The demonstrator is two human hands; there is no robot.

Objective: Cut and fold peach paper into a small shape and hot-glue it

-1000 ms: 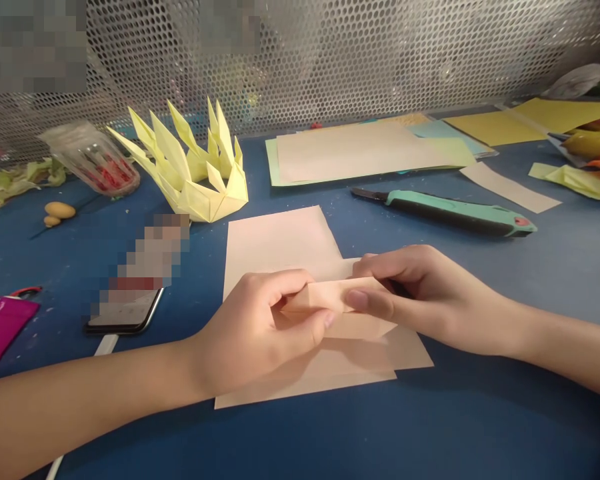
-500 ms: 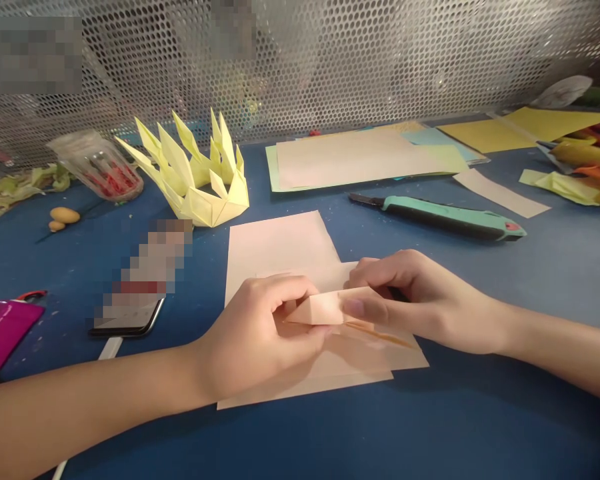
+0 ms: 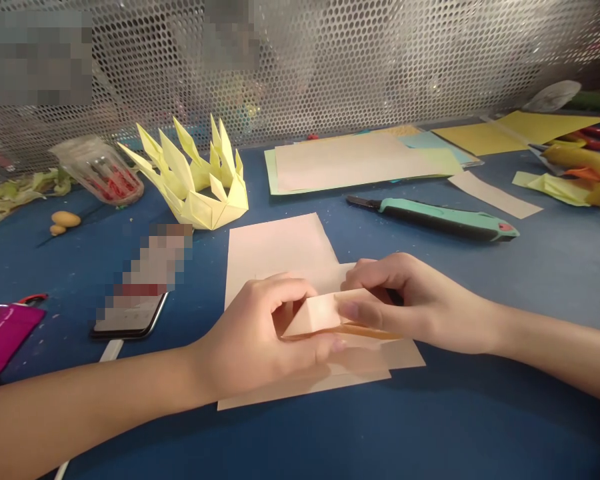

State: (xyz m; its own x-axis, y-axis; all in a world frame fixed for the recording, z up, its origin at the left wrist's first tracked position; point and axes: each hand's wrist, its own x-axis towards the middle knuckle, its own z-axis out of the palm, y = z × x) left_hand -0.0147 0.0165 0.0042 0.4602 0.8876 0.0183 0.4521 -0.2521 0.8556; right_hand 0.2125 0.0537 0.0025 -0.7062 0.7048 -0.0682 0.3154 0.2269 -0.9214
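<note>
Pinching folded paper [image 3: 316, 315] in my left hand [image 3: 253, 333] and right hand [image 3: 425, 303]; its near edge has opened, fold seemingly unset.

The left hand [image 3: 265, 340] and the right hand [image 3: 420, 307] held a small folded paper [image 3: 314, 315] above pink sheets [image 3: 280, 243] on a blue table [image 3: 430, 427]. A green knife [image 3: 445, 219] lay past the right hand. A spiky yellow crown [image 3: 207, 208] stood behind a phone [image 3: 130, 319], near a jar [image 3: 87, 160] with red bits [image 3: 116, 185].
</note>
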